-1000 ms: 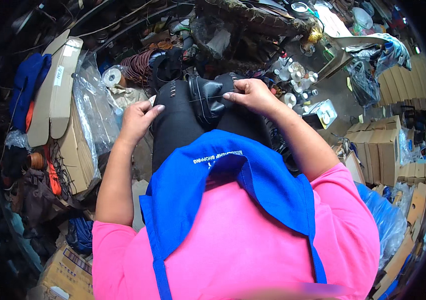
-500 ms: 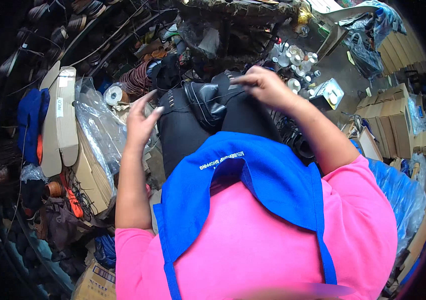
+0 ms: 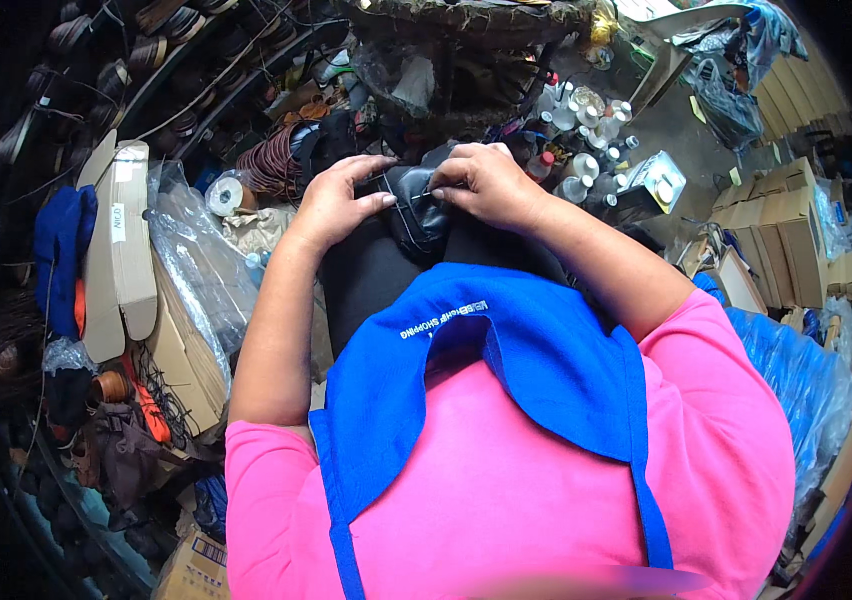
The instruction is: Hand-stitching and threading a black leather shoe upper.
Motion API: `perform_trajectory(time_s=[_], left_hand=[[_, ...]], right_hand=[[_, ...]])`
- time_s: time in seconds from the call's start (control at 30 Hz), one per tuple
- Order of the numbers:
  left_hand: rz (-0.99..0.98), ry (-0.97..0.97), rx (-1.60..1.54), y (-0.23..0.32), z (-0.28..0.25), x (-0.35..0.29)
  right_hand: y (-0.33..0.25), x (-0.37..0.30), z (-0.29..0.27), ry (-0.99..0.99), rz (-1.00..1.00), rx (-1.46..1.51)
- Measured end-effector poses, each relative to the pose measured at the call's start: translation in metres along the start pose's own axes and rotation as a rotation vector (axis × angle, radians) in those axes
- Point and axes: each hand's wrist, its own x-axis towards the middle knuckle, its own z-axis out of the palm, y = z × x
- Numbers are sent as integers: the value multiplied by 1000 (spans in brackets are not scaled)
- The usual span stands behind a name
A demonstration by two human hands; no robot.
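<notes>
A black leather shoe (image 3: pixel 420 222), rounded and glossy, lies on my lap between my black-clad thighs, with a pale thread-like line along its upper side. My left hand (image 3: pixel 341 203) curls at its left edge, thumb and fingers bent around that side. On the right side, my right hand (image 3: pixel 489 186) pinches the leather between thumb and forefinger. Both hands partly cover the shoe, so the exact grip at the fingertips is hard to make out. A blue apron (image 3: pixel 536 350) hangs over my pink shirt, just behind the shoe.
Ahead stands a worn, dark work table (image 3: pixel 476 25). Several bottles (image 3: pixel 586 130) and a metal can (image 3: pixel 658 180) stand to its right. Cardboard boxes (image 3: pixel 771 235) are stacked at far right. Cardboard pieces (image 3: pixel 131 235), plastic sheeting (image 3: pixel 196 240) and a thread spool (image 3: pixel 230 192) lie at left, beside racked shoes.
Both hands have come inward from either side, where they were spread apart off the shoe, and now close on its edges. The shoe stays on my lap.
</notes>
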Motion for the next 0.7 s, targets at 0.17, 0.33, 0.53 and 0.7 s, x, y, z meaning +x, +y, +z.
perform_trajectory(time_s=[0.17,0.33,0.53,0.7], left_hand=[[-39,-26,-18,7,-2,1],[-48,-39,-23,5,-3,3],[-42,-59,-13,2,-2,5],[-9,-17,-41,-3,-1,6]], right_hand=[[-1,4,-2,-25,1,-53],[-7,7,-5,-44,14,-106],[-6,10,-8,-114,59,-21],[-11,12,-12,-125,52,-91]])
